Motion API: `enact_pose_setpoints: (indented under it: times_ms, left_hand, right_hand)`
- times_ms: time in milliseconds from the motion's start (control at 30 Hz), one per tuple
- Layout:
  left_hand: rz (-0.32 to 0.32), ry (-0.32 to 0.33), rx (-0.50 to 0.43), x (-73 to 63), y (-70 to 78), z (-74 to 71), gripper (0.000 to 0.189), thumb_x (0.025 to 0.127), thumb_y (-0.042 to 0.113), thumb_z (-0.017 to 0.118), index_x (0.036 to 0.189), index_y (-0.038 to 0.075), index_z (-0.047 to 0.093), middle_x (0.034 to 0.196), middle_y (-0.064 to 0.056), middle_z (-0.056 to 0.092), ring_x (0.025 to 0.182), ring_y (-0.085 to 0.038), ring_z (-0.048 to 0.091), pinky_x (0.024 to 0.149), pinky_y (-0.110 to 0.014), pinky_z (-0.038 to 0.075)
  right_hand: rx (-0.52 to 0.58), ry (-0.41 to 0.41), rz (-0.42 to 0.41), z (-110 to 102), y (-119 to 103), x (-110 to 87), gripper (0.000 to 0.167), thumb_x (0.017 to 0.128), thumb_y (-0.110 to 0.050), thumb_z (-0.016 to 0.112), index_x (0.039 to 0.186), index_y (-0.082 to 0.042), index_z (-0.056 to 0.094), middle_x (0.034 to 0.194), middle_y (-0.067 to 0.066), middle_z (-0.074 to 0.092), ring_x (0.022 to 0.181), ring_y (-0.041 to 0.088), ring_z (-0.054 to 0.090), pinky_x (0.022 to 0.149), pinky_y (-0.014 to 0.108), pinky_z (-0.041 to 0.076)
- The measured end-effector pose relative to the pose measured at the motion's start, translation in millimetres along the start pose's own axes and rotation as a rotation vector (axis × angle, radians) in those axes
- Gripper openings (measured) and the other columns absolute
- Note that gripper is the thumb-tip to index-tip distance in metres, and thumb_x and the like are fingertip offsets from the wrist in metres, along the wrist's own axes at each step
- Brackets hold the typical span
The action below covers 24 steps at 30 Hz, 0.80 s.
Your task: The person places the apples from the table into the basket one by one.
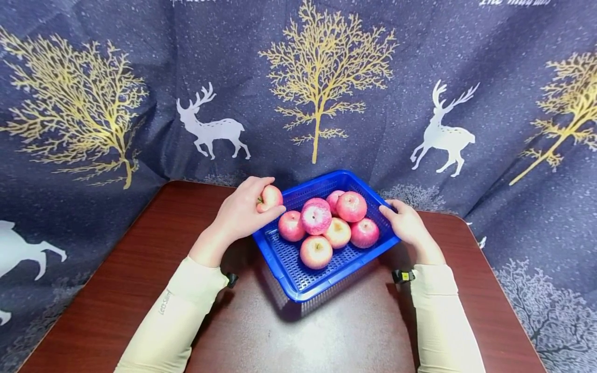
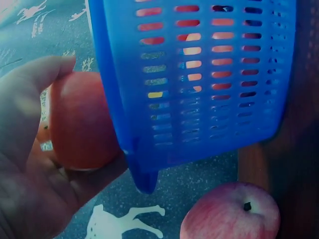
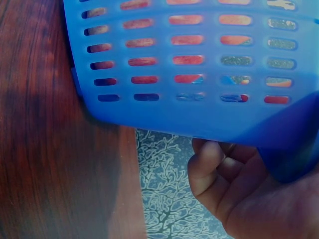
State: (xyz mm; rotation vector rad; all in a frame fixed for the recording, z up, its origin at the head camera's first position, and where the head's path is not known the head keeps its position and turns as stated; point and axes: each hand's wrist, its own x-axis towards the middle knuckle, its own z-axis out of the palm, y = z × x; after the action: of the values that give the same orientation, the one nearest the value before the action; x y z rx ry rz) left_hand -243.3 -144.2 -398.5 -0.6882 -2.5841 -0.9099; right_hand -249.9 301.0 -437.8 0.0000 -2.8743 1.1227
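My left hand (image 1: pixel 242 207) grips a red-yellow apple (image 1: pixel 270 198) at the left rim of a blue plastic basket (image 1: pixel 298 295). In the left wrist view, fingers and thumb curve round this apple (image 2: pixel 82 119), close beside the basket's slotted wall (image 2: pixel 199 119). Several red and yellowish apples (image 1: pixel 316 216) lie inside the basket, mostly toward its middle and right. At the right rim, my right hand (image 1: pixel 408 225) holds the basket's edge, thumb on the rim and curled fingers (image 3: pixel 207 167) under it in the right wrist view.
Another apple (image 2: pixel 234 214) lies outside the basket in the left wrist view; the head view hides it behind my left hand. The basket stands on a brown wooden table (image 1: pixel 154 243). A dark blue cloth (image 1: pixel 280 129) with trees and deer hangs behind the table.
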Motion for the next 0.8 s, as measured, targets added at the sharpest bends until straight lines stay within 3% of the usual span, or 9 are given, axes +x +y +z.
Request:
enact_pose_setpoints:
  times_ms: [333, 500, 800]
  left_hand:
    - [0.089, -0.150, 0.022, -3.7, 6.1, 15.6, 0.077, 0.092, 0.060, 0.083, 0.148, 0.009, 0.068, 0.137, -0.009, 0.068, 0.126, -0.029, 0.066, 0.106, -0.051, 0.057]
    - [0.107, -0.185, 0.057, -4.6, 8.3, 20.8, 0.073, 0.093, 0.061, 0.079, 0.148, 0.013, 0.069, 0.135, -0.008, 0.068, 0.125, -0.027, 0.066, 0.103, -0.050, 0.058]
    - [0.165, -0.242, 0.036, -4.3, 12.0, 21.5, 0.069, 0.090, 0.056, 0.087, 0.140, 0.010, 0.073, 0.130, -0.007, 0.071, 0.122, -0.025, 0.067, 0.105, -0.048, 0.057]
  right_hand:
    - [-0.011, 0.007, -0.016, 1, 2, 0.4, 0.056, 0.116, -0.042, 0.053, 0.150, 0.002, 0.062, 0.142, 0.030, 0.067, 0.124, 0.045, 0.065, 0.112, 0.062, 0.045]
    - [0.000, 0.006, -0.008, 0, 1, 0.0, 0.057, 0.116, -0.043, 0.053, 0.150, 0.002, 0.062, 0.143, 0.030, 0.066, 0.125, 0.045, 0.064, 0.113, 0.062, 0.044]
    - [0.009, 0.024, -0.013, 1, 2, 1.2, 0.056, 0.116, -0.043, 0.054, 0.149, 0.001, 0.063, 0.143, 0.028, 0.067, 0.125, 0.044, 0.064, 0.112, 0.059, 0.044]
